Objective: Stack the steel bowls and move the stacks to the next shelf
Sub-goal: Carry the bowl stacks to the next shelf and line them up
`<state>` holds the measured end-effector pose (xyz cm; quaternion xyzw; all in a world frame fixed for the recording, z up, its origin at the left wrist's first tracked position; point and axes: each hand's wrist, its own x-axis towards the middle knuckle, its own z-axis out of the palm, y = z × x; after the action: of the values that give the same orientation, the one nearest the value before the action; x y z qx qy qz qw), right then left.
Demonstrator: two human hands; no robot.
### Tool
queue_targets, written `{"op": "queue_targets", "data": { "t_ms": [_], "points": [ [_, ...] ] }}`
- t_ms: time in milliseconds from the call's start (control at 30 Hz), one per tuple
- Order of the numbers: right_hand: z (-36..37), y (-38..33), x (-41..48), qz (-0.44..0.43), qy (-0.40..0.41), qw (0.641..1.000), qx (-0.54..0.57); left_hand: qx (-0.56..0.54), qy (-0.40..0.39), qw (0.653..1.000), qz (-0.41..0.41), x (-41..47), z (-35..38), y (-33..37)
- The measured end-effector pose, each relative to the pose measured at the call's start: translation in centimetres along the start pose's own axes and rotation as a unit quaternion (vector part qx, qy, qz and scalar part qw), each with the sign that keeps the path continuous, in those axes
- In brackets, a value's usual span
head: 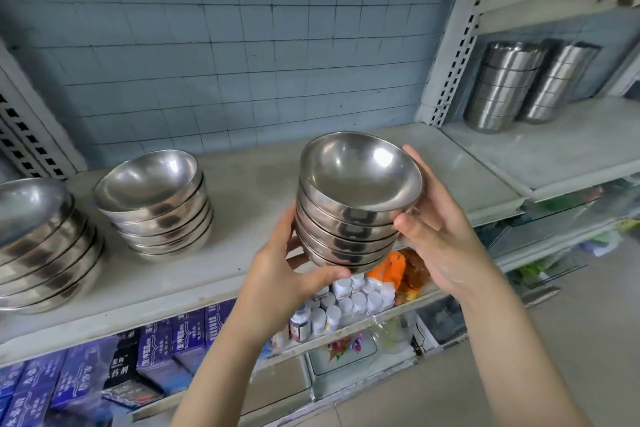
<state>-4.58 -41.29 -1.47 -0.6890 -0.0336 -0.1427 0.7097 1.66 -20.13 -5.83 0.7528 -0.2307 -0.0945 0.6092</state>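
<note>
Holding the stack of steel bowls [349, 218] at frame centre, the left hand [287, 263] curls under its base, fingers partly hidden; the right hand [440, 236] clamps its side. The far-left stack [41, 243] is cut off by the frame's edge.

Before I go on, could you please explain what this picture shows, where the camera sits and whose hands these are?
There is no machine here. A person wears one camera on the head, and it looks forward and down at their own bare hands. The left hand cups the bottom of the held stack of steel bowls. The right hand grips its side near the top, so the stack is off the shelf. On that shelf stand a middle stack and a far-left stack. The next shelf, to the right, already bears two tall steel stacks. Below are blue boxes and white-capped bottles.
</note>
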Motion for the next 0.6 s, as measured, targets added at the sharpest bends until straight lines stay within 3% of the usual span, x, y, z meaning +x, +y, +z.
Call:
{"op": "queue_targets", "data": {
  "t_ms": [600],
  "points": [
    [-26.5, -6.4, -11.8, 0.019, 0.119, 0.992, -0.028, -0.023, -0.115, 0.993, 0.026, 1.6, 28.0, 8.5]
  ]
}}
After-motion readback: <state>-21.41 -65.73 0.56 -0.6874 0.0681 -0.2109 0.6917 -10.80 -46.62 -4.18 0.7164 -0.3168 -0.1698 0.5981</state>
